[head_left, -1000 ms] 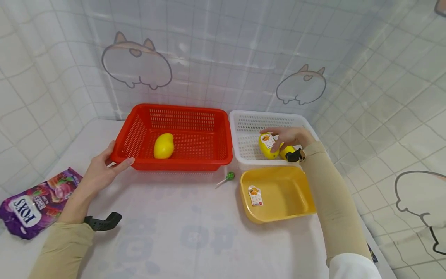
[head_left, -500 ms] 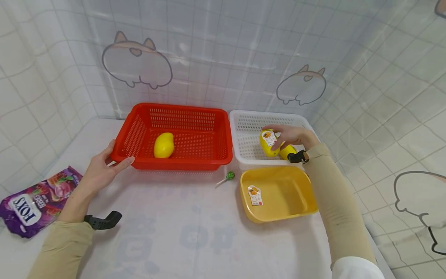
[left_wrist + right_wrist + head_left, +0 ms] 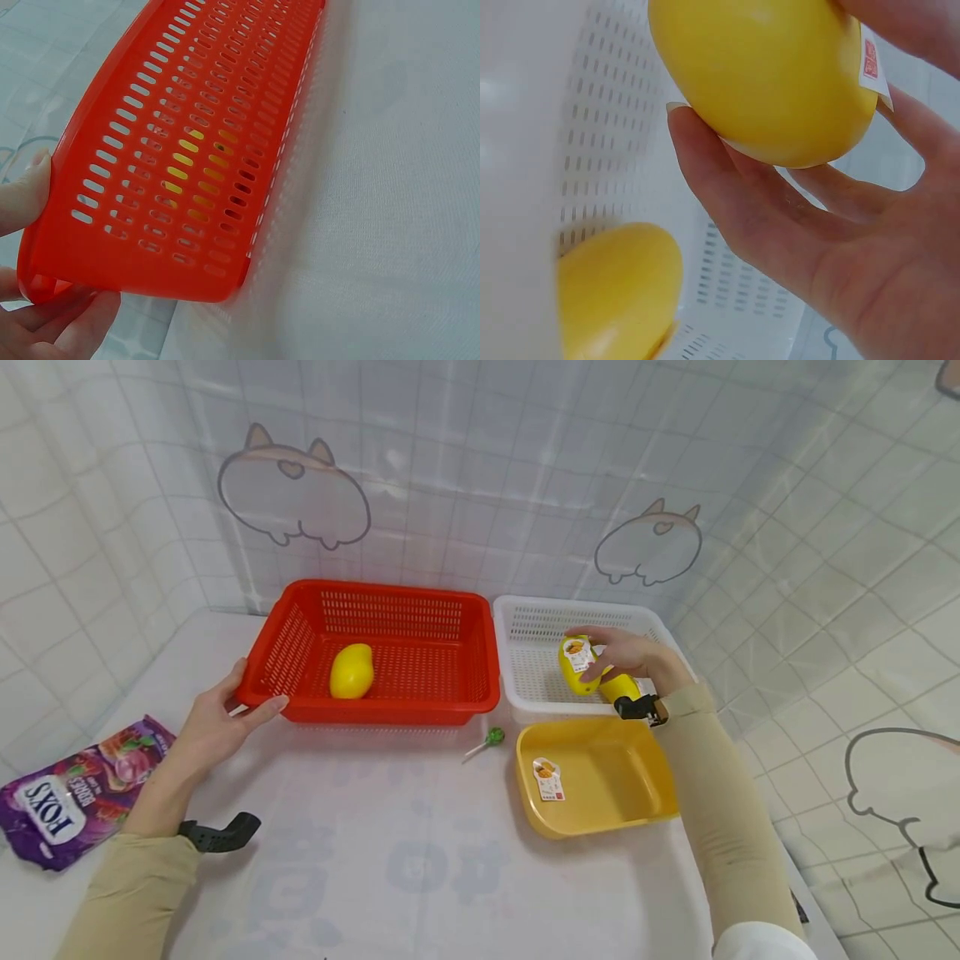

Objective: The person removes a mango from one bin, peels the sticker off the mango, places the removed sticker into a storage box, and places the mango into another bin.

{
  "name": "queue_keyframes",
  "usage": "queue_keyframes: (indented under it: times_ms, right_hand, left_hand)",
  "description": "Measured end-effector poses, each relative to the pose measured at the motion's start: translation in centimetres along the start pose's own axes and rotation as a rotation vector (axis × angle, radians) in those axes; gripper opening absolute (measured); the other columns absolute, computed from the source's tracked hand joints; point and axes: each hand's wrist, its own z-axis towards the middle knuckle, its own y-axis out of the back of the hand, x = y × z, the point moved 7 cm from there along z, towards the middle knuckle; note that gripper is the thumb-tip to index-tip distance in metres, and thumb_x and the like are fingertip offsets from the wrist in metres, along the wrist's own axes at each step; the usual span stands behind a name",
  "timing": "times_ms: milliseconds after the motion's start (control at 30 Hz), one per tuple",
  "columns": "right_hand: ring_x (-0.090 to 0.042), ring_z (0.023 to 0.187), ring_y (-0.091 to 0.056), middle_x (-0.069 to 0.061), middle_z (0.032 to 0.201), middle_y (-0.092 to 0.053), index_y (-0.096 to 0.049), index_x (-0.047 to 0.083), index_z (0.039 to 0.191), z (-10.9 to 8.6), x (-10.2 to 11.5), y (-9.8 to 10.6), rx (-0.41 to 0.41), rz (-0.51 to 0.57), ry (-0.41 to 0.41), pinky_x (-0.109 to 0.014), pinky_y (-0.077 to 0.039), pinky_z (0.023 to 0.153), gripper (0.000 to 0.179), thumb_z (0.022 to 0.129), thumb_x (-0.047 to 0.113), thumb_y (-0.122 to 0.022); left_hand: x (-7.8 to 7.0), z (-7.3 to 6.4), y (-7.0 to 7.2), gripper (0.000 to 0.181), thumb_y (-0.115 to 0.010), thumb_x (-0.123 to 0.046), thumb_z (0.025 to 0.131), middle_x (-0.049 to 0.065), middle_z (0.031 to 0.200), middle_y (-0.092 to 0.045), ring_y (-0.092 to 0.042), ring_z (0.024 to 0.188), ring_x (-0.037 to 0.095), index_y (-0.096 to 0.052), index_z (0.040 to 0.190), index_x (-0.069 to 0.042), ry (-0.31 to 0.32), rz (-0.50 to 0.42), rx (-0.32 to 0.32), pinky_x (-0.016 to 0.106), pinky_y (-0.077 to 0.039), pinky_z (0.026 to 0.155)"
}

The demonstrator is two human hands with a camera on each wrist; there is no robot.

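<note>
My left hand grips the near left corner of the red basket. In the left wrist view, the thumb and fingers lie on either side of the basket's rim. One yellow mango lies inside it, partly visible through the slots. On the right, my right hand holds a mango with a white sticker at the white basket. Its fingers curl round the fruit, seen up close in the right wrist view. A second mango lies in the white basket, below the held one.
In front of the white basket stands a yellow tub with a mango sticker inside. A green lollipop lies between the tub and the red basket. At far left lies a purple FOX'S candy bag. Tiled-pattern sheeting rises behind.
The right hand has raised the stickered mango slightly, and more of the mango below it shows. The left hand keeps its grip on the red basket's corner.
</note>
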Motion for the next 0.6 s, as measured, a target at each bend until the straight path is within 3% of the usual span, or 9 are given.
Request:
queue_keyframes:
  times_ms: [233,433,600]
  right_hand:
    - [-0.036,0.125,-0.048,-0.018,0.166,-0.011,-0.030,0.024,0.158,-1.3,0.8,-0.4,-0.008,0.058,0.078,-0.054,-0.050,0.102,0.092,0.083,0.003,-0.079]
    - [-0.031,0.112,-0.054,-0.018,0.162,-0.021,-0.032,0.022,0.157,-2.5,1.2,-0.5,-0.035,0.095,0.150,-0.046,-0.056,0.096,0.090,0.083,0.001,-0.078]
    - [-0.032,0.117,-0.055,-0.017,0.162,-0.022,-0.032,0.021,0.158,-3.6,2.0,-0.7,-0.074,0.079,0.192,-0.042,-0.058,0.093,0.091,0.083,0.002,-0.079]
  left_hand:
    - [-0.1,-0.1,0.0,0.098,-0.057,-0.052,0.097,0.026,0.165,-0.007,-0.028,0.137,0.053,0.010,0.159,-0.016,0.008,0.002,0.007,0.002,-0.044,0.068]
    - [-0.2,-0.1,0.1,0.098,-0.058,-0.051,0.097,0.025,0.165,-0.006,-0.028,0.138,0.054,0.010,0.159,-0.014,0.001,0.019,0.006,0.003,-0.045,0.069]
    - [-0.3,-0.2,0.0,0.098,-0.057,-0.051,0.097,0.025,0.165,-0.007,-0.028,0.137,0.054,0.010,0.159,-0.015,0.001,0.009,0.003,0.002,-0.044,0.068]
